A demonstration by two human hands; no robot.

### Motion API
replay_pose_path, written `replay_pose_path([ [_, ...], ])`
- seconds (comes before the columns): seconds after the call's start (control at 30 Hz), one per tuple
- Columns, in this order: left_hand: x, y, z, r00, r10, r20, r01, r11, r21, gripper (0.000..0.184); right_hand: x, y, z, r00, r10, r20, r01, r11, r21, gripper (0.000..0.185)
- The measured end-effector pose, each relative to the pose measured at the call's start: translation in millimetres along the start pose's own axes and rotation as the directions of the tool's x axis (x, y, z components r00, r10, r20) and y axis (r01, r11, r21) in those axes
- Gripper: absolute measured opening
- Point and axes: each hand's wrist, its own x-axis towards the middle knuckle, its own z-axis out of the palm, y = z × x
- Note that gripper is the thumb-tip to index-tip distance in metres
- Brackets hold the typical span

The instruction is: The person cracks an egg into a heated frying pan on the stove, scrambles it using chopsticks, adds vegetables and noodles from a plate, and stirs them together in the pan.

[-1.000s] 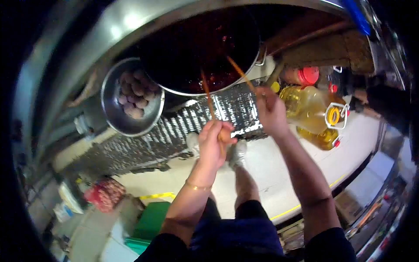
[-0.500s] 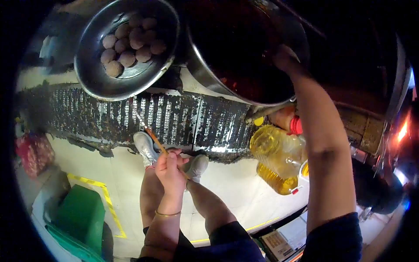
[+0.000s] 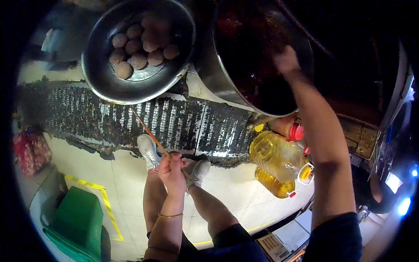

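My left hand [image 3: 172, 171], with a bangle on its wrist, is closed around a thin brown stick [image 3: 150, 133] that slants up and away over the floor. My right hand [image 3: 286, 61] reaches over a large, dark metal pot [image 3: 224, 83]. Its fingers look curled, but blur and shadow hide what they hold. Dark reddish contents show dimly inside the pot. Left of it stands a wide metal basin [image 3: 98, 72] with several round brown balls [image 3: 138, 61]; a dark blur covers the ones at the back.
Jugs of yellow oil [image 3: 275, 153] and a red-lidded jar [image 3: 296, 131] stand on the floor by my right arm. A grimy perforated strip [image 3: 174, 126] runs below the pots. At left are a green bin [image 3: 78, 218] and a red mesh bag [image 3: 32, 153].
The view has shifted, so basin and pot appear farther right. The stick's far end looks slightly changed in angle. Flames at the far right no longer show.
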Motion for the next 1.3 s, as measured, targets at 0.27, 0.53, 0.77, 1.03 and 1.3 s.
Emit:
replay_pose_path([
  [0.27, 8.9, 1.4, 0.8, 1.000, -0.020, 0.010, 0.020, 0.999, 0.039, 0.012, -29.0, 5.0, -59.1, 0.866, 0.500, 0.026, -0.355, 0.650, -0.672, 0.036],
  [0.53, 17.5, -1.0, 6.3, 0.999, -0.029, 0.023, 0.027, 0.997, 0.066, 0.008, 7.7, 16.3, 8.7, 0.968, -0.028, 0.251, 0.107, 0.946, -0.306, 0.035],
  [0.77, 20.5, -6.8, 12.4, 1.000, 0.001, 0.018, -0.003, 0.994, 0.113, 0.013, 90.7, 86.5, 78.8, 0.943, -0.152, 0.296, 0.285, 0.826, -0.485, 0.029],
  [1.03, 17.9, -9.5, 18.6, 0.999, -0.016, 0.051, 0.008, 0.989, 0.146, 0.015, 28.0, 49.5, 31.9, 0.849, -0.399, 0.346, 0.515, 0.769, -0.379, 0.025],
  [1.3, 13.8, -13.6, 23.5, 0.998, -0.012, 0.056, 0.003, 0.987, 0.160, 0.016, -5.4, 57.9, 55.0, 0.945, -0.323, 0.049, 0.280, 0.879, 0.387, 0.024],
])
